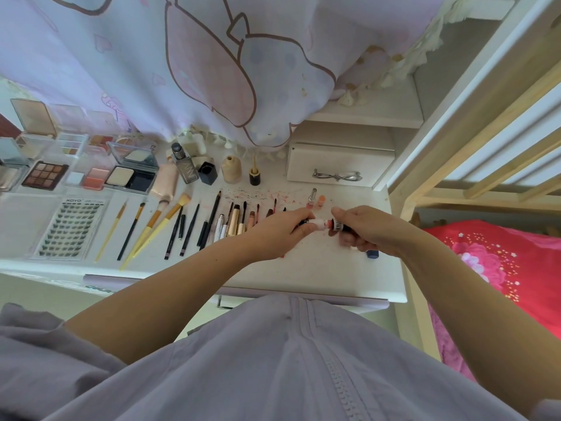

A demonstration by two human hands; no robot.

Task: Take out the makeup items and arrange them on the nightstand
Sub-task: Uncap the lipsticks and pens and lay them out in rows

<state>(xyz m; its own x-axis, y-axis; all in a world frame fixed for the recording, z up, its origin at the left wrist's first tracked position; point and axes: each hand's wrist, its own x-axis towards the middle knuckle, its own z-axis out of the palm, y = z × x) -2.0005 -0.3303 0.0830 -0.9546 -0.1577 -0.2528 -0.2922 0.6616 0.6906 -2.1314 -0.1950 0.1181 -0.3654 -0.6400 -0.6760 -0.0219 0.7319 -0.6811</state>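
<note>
Both hands hold one small tube of lip makeup (326,223) just above the white nightstand (318,268). My left hand (282,230) pinches its left end and my right hand (368,227) grips its dark right end. The tube's white and pink middle shows between my fingers. Whether its cap is on I cannot tell. Rows of makeup lie to the left: several brushes (158,220), pencils and lip items (233,220), a lash tray (71,227), open palettes (45,174), and bottles (231,169).
Two small pink lip items (315,198) stand behind my hands. A small white drawer box (337,165) sits at the back right. A pink bed curtain (212,71) hangs over the back edge. A red bedspread (501,262) lies to the right past a wooden ladder.
</note>
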